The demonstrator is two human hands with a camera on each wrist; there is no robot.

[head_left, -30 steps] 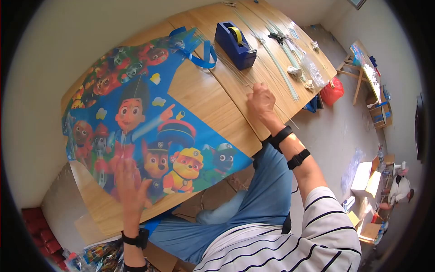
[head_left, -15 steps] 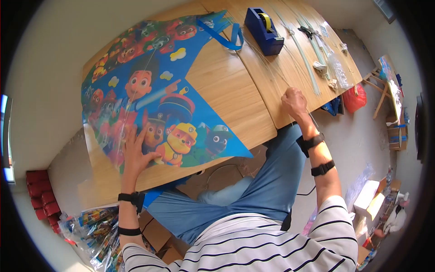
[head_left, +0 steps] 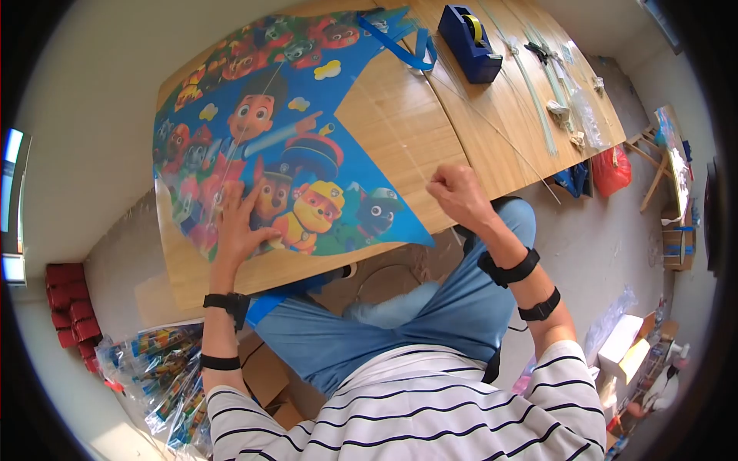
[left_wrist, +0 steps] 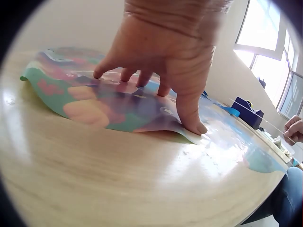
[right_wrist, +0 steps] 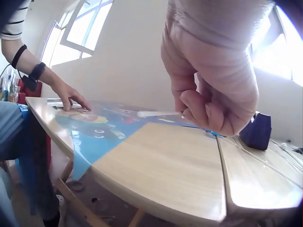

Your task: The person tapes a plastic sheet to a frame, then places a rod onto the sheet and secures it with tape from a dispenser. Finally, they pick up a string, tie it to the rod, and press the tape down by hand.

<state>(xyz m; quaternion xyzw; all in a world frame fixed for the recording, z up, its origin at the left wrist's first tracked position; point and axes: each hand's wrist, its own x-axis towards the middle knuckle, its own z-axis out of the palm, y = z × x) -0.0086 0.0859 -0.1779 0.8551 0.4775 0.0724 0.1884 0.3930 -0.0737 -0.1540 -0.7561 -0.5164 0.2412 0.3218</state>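
A thin kite sheet (head_left: 254, 154) printed with cartoon dogs and a boy lies across the left of the wooden table (head_left: 400, 107). My left hand (head_left: 237, 223) rests on its near part, fingers spread. In the left wrist view its fingertips and thumb (left_wrist: 191, 120) press the sheet close to a slightly lifted edge. To the right of the sheet, my right hand (head_left: 460, 194) is held above the table with fingers curled. It pinches a thin rod (right_wrist: 161, 113), whose white end sticks out in the right wrist view. A fine line runs down the sheet's middle.
A blue tape dispenser (head_left: 470, 44) stands behind a loop of blue ribbon (head_left: 419, 54). Thin rods (head_left: 511, 142), pale strips (head_left: 538, 107) and black-handled scissors (head_left: 538, 52) lie at the right. A red bag (head_left: 611, 170) sits beyond the table's edge; plastic-wrapped packs (head_left: 157, 369) lie lower left.
The left hand has settled with fingers spread on the sheet. My right hand has moved left from the rods toward the sheet, holding a thin rod. The head view has shifted.
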